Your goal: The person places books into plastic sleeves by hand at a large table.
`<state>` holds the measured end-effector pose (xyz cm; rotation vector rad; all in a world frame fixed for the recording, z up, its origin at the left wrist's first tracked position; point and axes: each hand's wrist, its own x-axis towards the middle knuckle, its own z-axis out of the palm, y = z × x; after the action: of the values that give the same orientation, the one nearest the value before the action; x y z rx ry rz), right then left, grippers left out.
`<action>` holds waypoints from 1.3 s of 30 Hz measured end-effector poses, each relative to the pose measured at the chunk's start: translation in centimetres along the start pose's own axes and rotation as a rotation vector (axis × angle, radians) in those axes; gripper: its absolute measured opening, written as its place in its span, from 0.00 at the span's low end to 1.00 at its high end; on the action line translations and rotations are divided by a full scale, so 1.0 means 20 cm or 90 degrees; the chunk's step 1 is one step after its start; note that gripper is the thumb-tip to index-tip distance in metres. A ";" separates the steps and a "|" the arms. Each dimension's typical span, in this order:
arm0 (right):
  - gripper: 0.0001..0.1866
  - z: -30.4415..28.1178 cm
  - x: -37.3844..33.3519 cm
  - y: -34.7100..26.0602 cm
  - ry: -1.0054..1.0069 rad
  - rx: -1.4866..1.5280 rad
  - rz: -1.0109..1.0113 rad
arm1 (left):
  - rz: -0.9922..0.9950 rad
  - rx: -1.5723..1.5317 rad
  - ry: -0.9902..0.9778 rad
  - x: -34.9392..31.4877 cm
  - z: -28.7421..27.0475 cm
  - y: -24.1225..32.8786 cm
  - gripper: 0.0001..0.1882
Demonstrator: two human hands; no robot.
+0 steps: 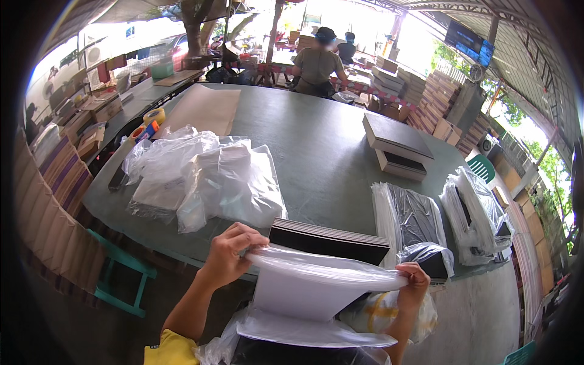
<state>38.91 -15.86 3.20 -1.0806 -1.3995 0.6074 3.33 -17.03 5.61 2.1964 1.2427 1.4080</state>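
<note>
My left hand (232,244) pinches one end of a clear plastic bag's (328,267) mouth, and my right hand (415,277) grips the other end. Between them the plastic is drawn out wide in a bunched band. Below that band hangs a white flat panel (304,298), with more loose plastic and a black surface (286,351) close to my body. Whether the panel is inside the bag I cannot tell. Just beyond my hands, at the table's near edge, stands a stack of black boards (328,240) with pale edges.
Crumpled clear bags (207,176) lie on the green table (298,140) at left, near tape rolls (154,117) and a brown sheet (201,109). Plastic-wrapped black boards (413,219) and dark boxes (401,143) occupy the right. A green stool (121,274) stands left. Two people work beyond.
</note>
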 end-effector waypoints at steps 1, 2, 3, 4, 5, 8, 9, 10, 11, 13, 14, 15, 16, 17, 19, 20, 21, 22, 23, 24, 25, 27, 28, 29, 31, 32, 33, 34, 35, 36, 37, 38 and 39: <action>0.09 -0.02 0.00 0.05 -0.031 0.122 0.005 | -0.041 -0.083 -0.033 -0.01 -0.02 -0.02 0.18; 0.09 -0.07 0.00 0.09 -0.107 0.295 0.072 | -0.080 -0.170 -0.067 -0.01 -0.02 -0.06 0.17; 0.09 -0.12 -0.02 0.12 -0.182 0.469 0.140 | -0.160 -0.351 -0.145 -0.02 -0.03 -0.10 0.16; 0.10 -0.15 -0.05 0.17 -0.260 0.645 0.207 | -0.242 -0.528 -0.222 -0.04 -0.04 -0.14 0.16; 0.12 -0.14 -0.09 0.25 -0.268 0.644 0.160 | -0.323 -0.703 -0.299 -0.05 -0.05 -0.16 0.17; 0.17 -0.09 -0.32 0.45 -0.213 0.427 0.286 | -0.436 -0.770 -0.460 -0.14 0.03 -0.22 0.21; 0.21 -0.10 -0.36 0.59 -0.400 0.479 0.369 | -0.458 -0.767 -0.498 -0.24 0.11 -0.31 0.23; 0.20 -0.08 -0.46 0.65 -0.368 0.409 0.390 | -0.487 -0.757 -0.522 -0.39 0.17 -0.43 0.24; 0.20 -0.07 -0.53 0.70 -0.370 0.354 0.430 | -0.523 -0.721 -0.545 -0.50 0.21 -0.50 0.25; 0.20 -0.05 -0.66 0.80 -0.405 0.235 0.506 | -0.601 -0.676 -0.558 -0.76 0.30 -0.69 0.25; 0.19 -0.04 -0.70 0.83 -0.421 0.180 0.524 | -0.651 -0.670 -0.557 -0.80 0.32 -0.72 0.26; 0.19 -0.04 -0.73 0.87 -0.442 0.117 0.527 | -0.625 -0.575 -0.559 -0.85 0.33 -0.74 0.26; 0.19 -0.03 -0.75 0.91 -0.461 0.057 0.527 | -0.597 -0.481 -0.565 -0.83 0.29 -0.67 0.26; 0.19 -0.02 -0.75 0.94 -0.484 -0.002 0.517 | -0.528 -0.403 -0.553 -0.88 0.32 -0.69 0.26; 0.18 0.03 -0.77 0.98 -0.527 -0.093 0.489 | -0.372 -0.247 -0.501 -1.14 0.43 -0.84 0.26; 0.18 0.03 -0.78 1.00 -0.535 -0.136 0.478 | -0.428 -0.258 -0.507 -1.17 0.49 -0.88 0.24; 0.18 0.03 -0.78 1.01 -0.536 -0.171 0.467 | -0.482 -0.267 -0.514 -1.18 0.56 -0.91 0.23; 0.18 0.01 -0.80 1.02 -0.532 -0.205 0.457 | -0.541 -0.315 -0.529 -1.15 0.56 -0.88 0.21; 0.17 0.00 -0.82 1.02 -0.530 -0.240 0.449 | -0.606 -0.359 -0.541 -1.10 0.55 -0.82 0.20; 0.17 -0.01 -0.82 1.04 -0.527 -0.276 0.433 | -0.519 -0.363 -0.528 -1.06 0.50 -0.78 0.20; 0.17 -0.01 -0.80 1.04 -0.524 -0.312 0.408 | -0.474 -0.279 -0.551 -1.03 0.48 -0.76 0.18; 0.17 -0.03 -0.75 0.99 -0.483 -0.369 0.338 | -0.378 -0.106 -0.582 -0.94 0.42 -0.75 0.16; 0.16 -0.06 -0.69 0.91 -0.414 -0.356 0.325 | -0.420 -0.078 -0.580 -0.76 0.30 -0.65 0.15; 0.16 -0.09 -0.63 0.83 -0.337 -0.300 0.325 | -0.461 -0.050 -0.577 -0.57 0.15 -0.53 0.14; 0.13 -0.08 -0.39 0.34 -0.201 0.055 0.449 | -0.462 -0.184 -0.491 -0.30 -0.06 -0.25 0.11; 0.14 -0.12 -0.37 0.20 -0.259 0.248 0.442 | -0.386 -0.338 -0.513 -0.21 -0.12 -0.11 0.10; 0.15 -0.15 -0.34 0.13 -0.320 0.446 0.424 | -0.308 -0.484 -0.523 -0.16 -0.16 0.03 0.09; 0.17 -0.11 -0.29 0.08 -0.605 0.589 0.273 | -0.158 -0.603 -0.617 -0.13 -0.18 0.17 0.10; 0.19 -0.04 -0.25 0.07 -0.875 0.706 0.095 | 0.011 -0.721 -0.713 -0.10 -0.15 0.23 0.10; 0.19 0.02 -0.25 0.05 -1.040 0.642 0.048 | 0.004 -0.735 -0.843 -0.15 -0.07 0.21 0.12; 0.15 0.05 -0.30 0.05 -1.047 0.464 0.318 | -0.076 -0.725 -0.981 -0.15 0.07 0.12 0.14; 0.17 0.09 -0.39 0.08 -0.970 0.287 0.464 | -0.151 -0.707 -0.973 -0.19 0.18 0.11 0.14; 0.20 0.20 -0.41 0.08 -1.029 0.228 0.399 | -0.168 -0.646 -0.945 -0.30 0.24 0.06 0.16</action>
<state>34.30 -21.35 -2.67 -0.5876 -2.0515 2.4351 6.99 -21.26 0.29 1.4725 0.1201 -0.0326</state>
